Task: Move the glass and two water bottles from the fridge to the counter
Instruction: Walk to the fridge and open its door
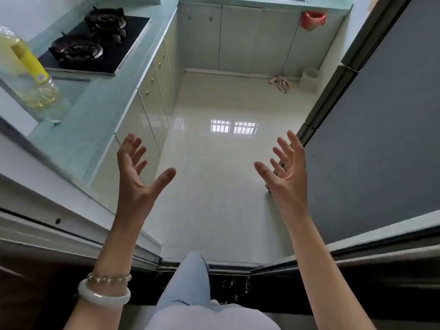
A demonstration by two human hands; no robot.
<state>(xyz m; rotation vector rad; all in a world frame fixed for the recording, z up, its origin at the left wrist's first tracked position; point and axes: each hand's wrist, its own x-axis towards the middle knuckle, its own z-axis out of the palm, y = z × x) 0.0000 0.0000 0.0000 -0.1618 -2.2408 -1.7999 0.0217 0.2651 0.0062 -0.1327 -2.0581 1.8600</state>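
The left hand (135,172) and right hand (285,167) are spread and empty above the floor (214,186), palms facing, probably readied before any reaching. The bench (95,120) on the left carries a hob (95,41) and a blurred yellow bottle (28,67) cut by the frame edge. The grey panel (381,115) on the right may be the fridge; glass and water bottles are out of view

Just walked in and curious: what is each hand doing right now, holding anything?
Left hand: open, fingers spread, holding nothing.
Right hand: open, fingers spread, holding nothing.
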